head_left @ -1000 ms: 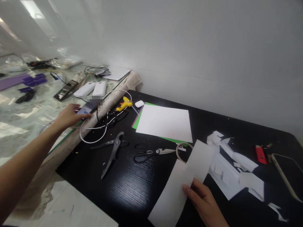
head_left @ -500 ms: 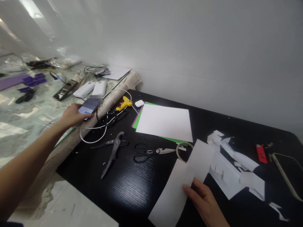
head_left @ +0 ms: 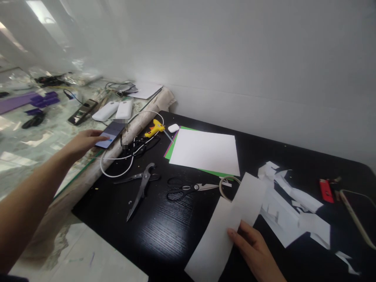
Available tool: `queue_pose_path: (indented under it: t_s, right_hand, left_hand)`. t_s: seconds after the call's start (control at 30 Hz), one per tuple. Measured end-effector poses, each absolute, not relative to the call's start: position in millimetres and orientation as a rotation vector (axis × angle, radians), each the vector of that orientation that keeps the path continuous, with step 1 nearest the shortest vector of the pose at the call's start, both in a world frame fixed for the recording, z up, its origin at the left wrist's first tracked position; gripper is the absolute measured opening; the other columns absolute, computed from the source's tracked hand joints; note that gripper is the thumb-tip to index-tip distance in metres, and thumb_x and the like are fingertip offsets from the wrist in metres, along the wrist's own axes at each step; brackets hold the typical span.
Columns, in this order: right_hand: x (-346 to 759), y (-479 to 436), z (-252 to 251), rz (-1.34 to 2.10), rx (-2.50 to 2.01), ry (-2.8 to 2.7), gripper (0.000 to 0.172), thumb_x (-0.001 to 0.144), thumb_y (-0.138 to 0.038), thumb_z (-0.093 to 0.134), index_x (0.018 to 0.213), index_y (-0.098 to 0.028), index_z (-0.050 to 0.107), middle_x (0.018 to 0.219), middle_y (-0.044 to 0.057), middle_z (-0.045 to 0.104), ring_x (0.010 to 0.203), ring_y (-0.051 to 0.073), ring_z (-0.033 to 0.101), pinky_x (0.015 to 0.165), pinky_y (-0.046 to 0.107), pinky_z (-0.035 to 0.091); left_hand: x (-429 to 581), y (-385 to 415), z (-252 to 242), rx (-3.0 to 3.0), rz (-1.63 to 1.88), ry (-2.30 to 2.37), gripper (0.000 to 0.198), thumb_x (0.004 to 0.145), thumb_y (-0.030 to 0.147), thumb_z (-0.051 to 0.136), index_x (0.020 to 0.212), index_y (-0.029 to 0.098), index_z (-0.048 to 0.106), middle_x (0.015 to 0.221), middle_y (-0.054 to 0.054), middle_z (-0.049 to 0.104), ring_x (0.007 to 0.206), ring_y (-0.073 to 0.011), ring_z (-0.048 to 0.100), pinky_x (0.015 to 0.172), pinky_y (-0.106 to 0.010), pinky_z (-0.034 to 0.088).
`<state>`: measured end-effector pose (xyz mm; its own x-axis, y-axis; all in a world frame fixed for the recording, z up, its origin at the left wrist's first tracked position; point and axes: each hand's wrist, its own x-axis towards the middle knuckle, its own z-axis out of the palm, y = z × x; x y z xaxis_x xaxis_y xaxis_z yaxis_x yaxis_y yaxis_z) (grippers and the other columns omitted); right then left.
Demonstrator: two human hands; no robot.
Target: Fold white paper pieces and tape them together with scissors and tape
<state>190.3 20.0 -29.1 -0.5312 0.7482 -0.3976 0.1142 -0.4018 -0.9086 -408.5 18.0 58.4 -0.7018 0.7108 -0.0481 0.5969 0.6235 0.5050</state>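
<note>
My left hand point(head_left: 88, 141) reaches over the table at the left, its fingers extended, a fingertip on the lit screen of a phone point(head_left: 110, 135). The phone lies by the padded edge of the glass-topped table. My right hand point(head_left: 254, 248) pinches a long white paper strip point(head_left: 216, 235) between thumb and fingers. The upper end of the strip overlaps a roll of tape point(head_left: 221, 188). Left of the tape lie black-handled scissors point(head_left: 188, 188) and dark metal shears point(head_left: 142, 184).
White sheets point(head_left: 205, 150) lie over green paper on the black table point(head_left: 164, 227). Crumpled paper scraps point(head_left: 286, 219), a red lighter point(head_left: 325, 190) and another phone point(head_left: 360, 211) are rightward. A yellow glue gun point(head_left: 154, 128) and cables lie near the white power banks point(head_left: 123, 109).
My left hand has let go of the phone's sides, and a finger now touches its screen. The phone lies lower at the table edge. My right hand keeps its hold on the strip.
</note>
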Motion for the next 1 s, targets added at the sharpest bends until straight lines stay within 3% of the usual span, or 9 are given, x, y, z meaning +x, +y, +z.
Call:
queue_pose_path:
  t_s: [0.13, 0.47, 1.0]
  right_hand:
    - [190, 20, -30, 1.965, -1.185, -1.385, 0.036, 0.091, -0.054, 0.073, 0.107, -0.023, 0.083, 0.097, 0.010, 0.078, 0.090, 0.030, 0.070, 0.086, 0.043, 0.058]
    - [192, 20, -33, 1.982, -1.186, -1.345, 0.038, 0.091, -0.053, 0.074, 0.114, -0.024, 0.082, 0.108, 0.012, 0.081, 0.097, 0.032, 0.074, 0.095, 0.047, 0.058]
    - [191, 19, -31, 1.975, -1.298, -1.147, 0.045, 0.079, -0.057, 0.085, 0.108, -0.024, 0.085, 0.112, 0.013, 0.082, 0.106, 0.037, 0.075, 0.100, 0.047, 0.059]
  left_hand:
    - [-412, 18, 54, 1.001, 0.749, 2.487, 0.086, 0.056, 0.071, 0.078, 0.114, 0.008, 0.074, 0.097, -0.011, 0.080, 0.090, -0.0266, 0.070, 0.078, -0.034, 0.056]
    - [-428, 31, 50, 0.800, 0.769, 2.613, 0.053, 0.077, 0.046, 0.068, 0.113, 0.009, 0.075, 0.084, -0.006, 0.074, 0.081, -0.0241, 0.064, 0.078, -0.036, 0.051]
    - [-421, 47, 66, 0.774, 0.448, 2.789, 0.056, 0.083, 0.055, 0.056, 0.108, 0.008, 0.074, 0.097, -0.012, 0.073, 0.083, -0.0251, 0.063, 0.073, -0.035, 0.050]
